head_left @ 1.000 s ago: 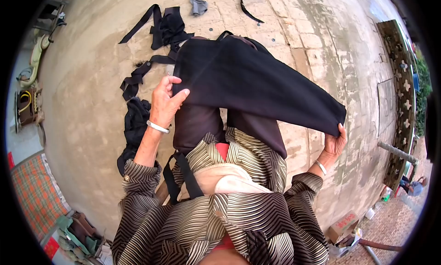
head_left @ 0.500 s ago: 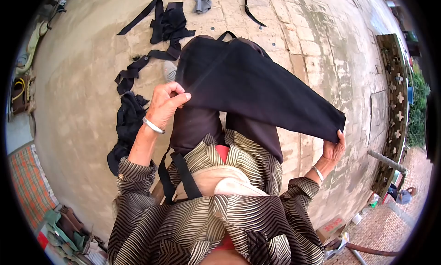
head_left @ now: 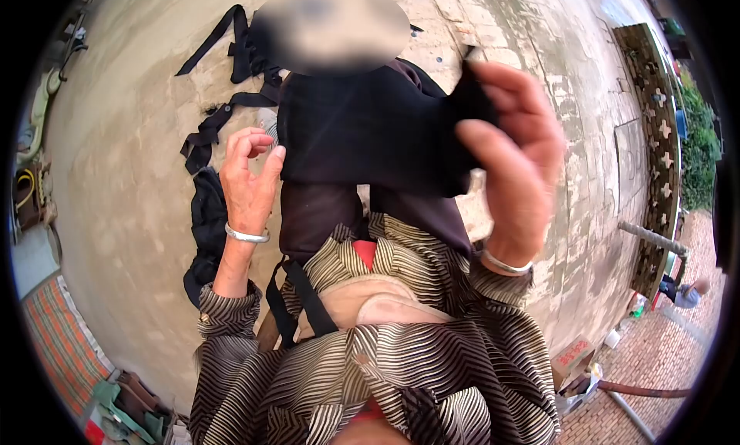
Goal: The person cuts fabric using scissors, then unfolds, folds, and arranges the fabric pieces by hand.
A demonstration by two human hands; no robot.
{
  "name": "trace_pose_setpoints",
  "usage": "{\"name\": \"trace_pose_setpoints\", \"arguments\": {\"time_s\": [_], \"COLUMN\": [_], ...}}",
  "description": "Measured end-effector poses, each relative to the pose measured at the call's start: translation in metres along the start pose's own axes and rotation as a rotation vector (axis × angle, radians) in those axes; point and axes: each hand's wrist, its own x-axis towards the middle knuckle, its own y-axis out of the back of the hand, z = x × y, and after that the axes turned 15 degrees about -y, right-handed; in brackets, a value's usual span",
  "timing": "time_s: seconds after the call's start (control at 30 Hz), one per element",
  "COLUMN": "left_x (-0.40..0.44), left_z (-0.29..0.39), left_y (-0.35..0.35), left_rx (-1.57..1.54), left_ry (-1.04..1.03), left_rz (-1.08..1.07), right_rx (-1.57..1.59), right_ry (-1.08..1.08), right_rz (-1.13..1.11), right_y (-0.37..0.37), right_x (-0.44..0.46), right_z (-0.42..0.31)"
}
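Observation:
A black piece of cloth (head_left: 358,133) lies across my knees, over dark trousers (head_left: 320,218). My right hand (head_left: 520,156) is raised close to the camera and a little blurred. Its thumb and fingers pinch the cloth's right end, which is lifted and bunched up. Beside the cloth's left edge is my left hand (head_left: 250,179), fingers loosely curled and thumb apart, with nothing in it. A blurred round patch covers the view beyond my knees and hides part of the cloth's far edge.
Black cloth strips (head_left: 208,133) and a dark crumpled cloth (head_left: 206,229) lie on the concrete floor (head_left: 131,214) to the left. A checked cloth (head_left: 65,341) is at far left. On the right are a low patterned wall (head_left: 651,167), a cardboard box (head_left: 572,360) and a distant person (head_left: 684,292).
My right hand has come up and inward, lifting the cloth's right end, which was stretched out to the right. My left hand has let go of the left edge and opened.

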Motion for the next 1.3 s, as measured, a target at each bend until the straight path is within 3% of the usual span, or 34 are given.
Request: {"name": "trace_pose_setpoints", "arguments": {"time_s": [0.03,0.07,0.17,0.3,0.33,0.4,0.57,0.7,1.03,1.17,1.3], "left_x": [0.004,0.007,0.01,0.009,0.008,0.008,0.004,0.005,-0.001,-0.009,-0.02], "left_z": [0.004,0.007,-0.003,-0.008,-0.009,-0.009,-0.007,-0.007,-0.001,-0.013,-0.037], "left_y": [0.0,-0.001,-0.004,-0.011,-0.011,-0.01,-0.007,-0.005,0.0,-0.002,-0.005], "left_rx": [0.001,-0.226,-0.657,-0.685,-0.682,-0.664,-0.653,-0.668,-0.604,-0.573,-0.425], "left_ry": [0.0,0.155,0.46,0.521,0.535,0.522,0.437,0.48,0.496,0.527,0.488], "left_rz": [0.0,0.041,0.037,0.041,0.041,-0.001,-0.104,-0.092,0.002,-0.12,-0.172], "right_rx": [0.043,0.164,0.045,-0.2,-0.202,-0.512,-0.802,-0.894,-0.849,-0.693,-0.579], "right_ry": [-0.068,-0.087,-0.009,-0.021,-0.027,-0.012,0.137,0.211,0.29,0.138,-0.262], "right_rz": [-0.235,-0.455,-0.375,0.11,0.11,0.246,0.101,0.149,0.128,0.101,0.428], "right_y": [-0.022,-0.036,-0.03,0.016,0.026,0.038,0.02,0.014,0.019,0.047,0.143], "right_x": [0.003,0.01,0.014,0.003,-0.004,-0.019,-0.045,-0.042,-0.044,-0.065,-0.133], "right_z": [-0.003,0.008,0.019,0.05,0.062,0.082,0.109,0.121,0.128,0.129,0.18]}}
